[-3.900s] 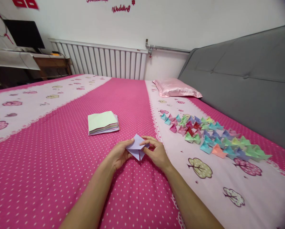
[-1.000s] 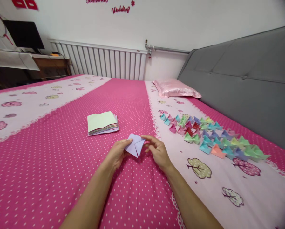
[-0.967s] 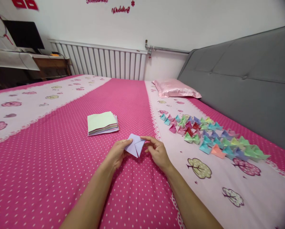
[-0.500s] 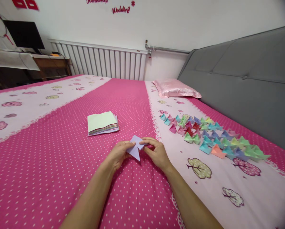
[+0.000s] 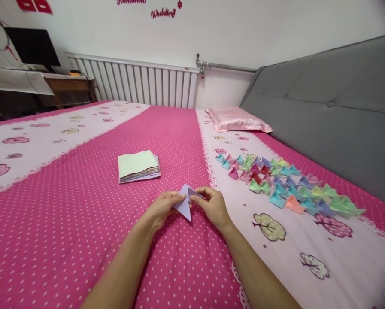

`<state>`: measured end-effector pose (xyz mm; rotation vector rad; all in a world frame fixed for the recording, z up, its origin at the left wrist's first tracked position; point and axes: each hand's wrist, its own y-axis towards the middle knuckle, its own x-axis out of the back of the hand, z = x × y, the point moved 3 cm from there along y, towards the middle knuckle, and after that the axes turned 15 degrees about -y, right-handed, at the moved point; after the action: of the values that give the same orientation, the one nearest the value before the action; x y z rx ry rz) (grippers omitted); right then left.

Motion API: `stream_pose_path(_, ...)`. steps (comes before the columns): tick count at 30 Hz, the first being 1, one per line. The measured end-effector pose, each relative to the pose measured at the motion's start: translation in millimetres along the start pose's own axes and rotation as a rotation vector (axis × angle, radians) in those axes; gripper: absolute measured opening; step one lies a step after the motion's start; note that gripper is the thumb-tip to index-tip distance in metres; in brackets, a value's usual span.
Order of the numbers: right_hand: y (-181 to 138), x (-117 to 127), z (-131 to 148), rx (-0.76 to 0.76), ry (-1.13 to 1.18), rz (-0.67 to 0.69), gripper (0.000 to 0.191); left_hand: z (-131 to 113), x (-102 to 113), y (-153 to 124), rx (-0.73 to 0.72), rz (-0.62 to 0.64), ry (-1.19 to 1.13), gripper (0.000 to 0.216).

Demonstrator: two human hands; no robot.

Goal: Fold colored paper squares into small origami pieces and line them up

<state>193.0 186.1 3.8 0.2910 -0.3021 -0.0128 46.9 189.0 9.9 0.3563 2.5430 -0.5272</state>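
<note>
Above the pink dotted bedspread (image 5: 83, 223), left hand (image 5: 162, 209) and right hand (image 5: 212, 207) each pinch the folded lilac paper (image 5: 185, 203) between them; paper stack (image 5: 138, 165) and folded paper shapes (image 5: 285, 184) lie beyond

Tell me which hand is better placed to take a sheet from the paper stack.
Probably the left hand: the paper stack lies on its side, while the right hand, also pinching the lavender folded paper, sits nearer the folded pieces.
</note>
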Motion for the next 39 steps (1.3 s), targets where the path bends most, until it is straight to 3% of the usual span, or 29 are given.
stream_pose_path(15, -0.1, -0.9, -2.0, -0.067, 0.139, -0.024, 0.032, 2.2, -1.6, 0.6, -0.017, 0.082, 0.065, 0.027)
stream_pose_path(22, -1.6, -2.1, -0.9, -0.043, 0.084, 0.009, 0.033, -4.3, -2.9, -0.2, -0.252, -0.04, 0.236, 0.027)
stream_pose_path(27, -2.4, -3.6, 2.3, -0.045, 0.144, 0.036, 0.035, -5.6, -1.3, 0.2, -0.281, -0.074, 0.232, 0.026)
stream_pose_path(39, -0.9, 0.2, -0.4, -0.156, 0.217, -0.054, 0.031, -6.4, -3.3, 0.3, -0.267, -0.067, 0.13, 0.024)
